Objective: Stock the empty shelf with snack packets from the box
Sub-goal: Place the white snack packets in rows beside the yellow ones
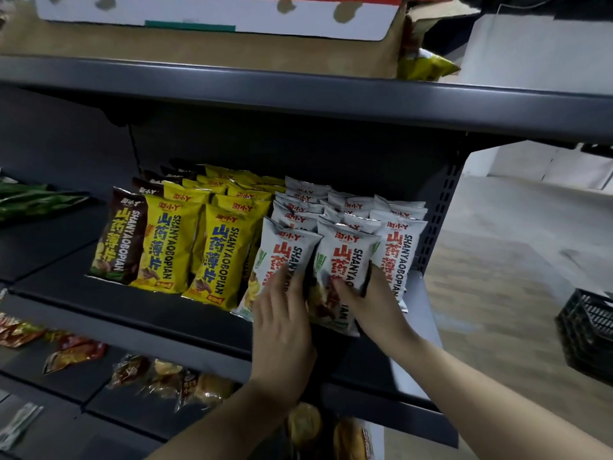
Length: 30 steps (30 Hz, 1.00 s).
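Dark metal shelf fills view, board above carrying cardboard box with yellow packet poking from its right end. Middle shelf stocked in upright rows: brown packets left, yellow packets centre, white packets right. Black crate on floor at right. Lower shelf holds loose red and brown snacks. Left hand flat, fingers straight, pressing front left white packet. Right hand grips lower part of front white packet beside it, fingers curled round its right edge.
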Each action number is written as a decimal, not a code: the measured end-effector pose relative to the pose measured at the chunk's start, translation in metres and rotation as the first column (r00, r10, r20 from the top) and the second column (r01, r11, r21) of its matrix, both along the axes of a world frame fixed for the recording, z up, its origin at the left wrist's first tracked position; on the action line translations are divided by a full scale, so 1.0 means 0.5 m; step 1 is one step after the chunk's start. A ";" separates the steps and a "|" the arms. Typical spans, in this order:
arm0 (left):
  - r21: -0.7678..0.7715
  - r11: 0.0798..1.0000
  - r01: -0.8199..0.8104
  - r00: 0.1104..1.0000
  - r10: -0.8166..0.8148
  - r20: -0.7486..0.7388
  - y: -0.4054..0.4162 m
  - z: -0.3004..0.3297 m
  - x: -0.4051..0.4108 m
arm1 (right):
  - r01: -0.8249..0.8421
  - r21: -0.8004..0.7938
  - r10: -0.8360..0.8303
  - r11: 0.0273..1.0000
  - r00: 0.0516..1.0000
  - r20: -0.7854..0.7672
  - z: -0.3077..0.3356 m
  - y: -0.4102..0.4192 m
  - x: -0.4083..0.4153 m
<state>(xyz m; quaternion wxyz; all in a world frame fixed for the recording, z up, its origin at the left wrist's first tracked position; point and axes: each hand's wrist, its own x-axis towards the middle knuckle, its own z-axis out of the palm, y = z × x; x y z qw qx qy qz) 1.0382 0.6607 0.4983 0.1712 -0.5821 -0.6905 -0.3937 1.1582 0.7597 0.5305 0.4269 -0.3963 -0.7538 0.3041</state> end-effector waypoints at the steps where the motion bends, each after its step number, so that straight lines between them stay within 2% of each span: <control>1: -0.036 0.998 -0.043 0.999 0.045 0.032 0.001 -0.003 -0.020 | -0.033 -0.031 0.033 0.999 0.999 0.001 -0.006 -0.008 0.001; 3: -0.117 0.991 -0.065 0.992 0.077 0.101 0.013 -0.014 -0.052 | -0.070 -0.060 0.070 0.996 0.997 0.009 -0.021 -0.022 -0.001; 5: -0.173 0.985 0.010 0.985 0.020 0.169 0.022 -0.012 -0.069 | -0.055 -0.069 0.058 0.996 0.997 0.048 -0.033 -0.028 -0.006; 11: -0.108 0.993 0.045 0.936 -0.004 0.352 0.049 0.006 -0.065 | 0.075 -0.018 -0.075 0.997 0.996 0.046 -0.064 -0.031 -0.028; 16: -0.140 0.990 0.007 0.952 0.036 0.304 0.056 -0.007 -0.070 | 0.166 -0.009 -0.163 0.986 0.978 0.128 -0.071 -0.028 -0.036; 22: -0.207 0.978 -0.019 0.973 0.066 0.221 0.032 0.000 -0.067 | 0.100 -0.057 -0.093 0.993 0.989 0.116 -0.040 -0.046 -0.034; 26: -0.171 0.985 -0.035 0.980 0.067 0.188 0.003 -0.013 -0.060 | 0.016 -0.055 -0.015 0.998 1.000 0.023 -0.043 -0.068 -0.018; 30: -0.075 0.997 0.012 0.991 -0.002 0.133 -0.043 -0.042 -0.039 | 0.064 -0.011 -0.064 0.998 0.997 0.034 -0.045 -0.109 0.018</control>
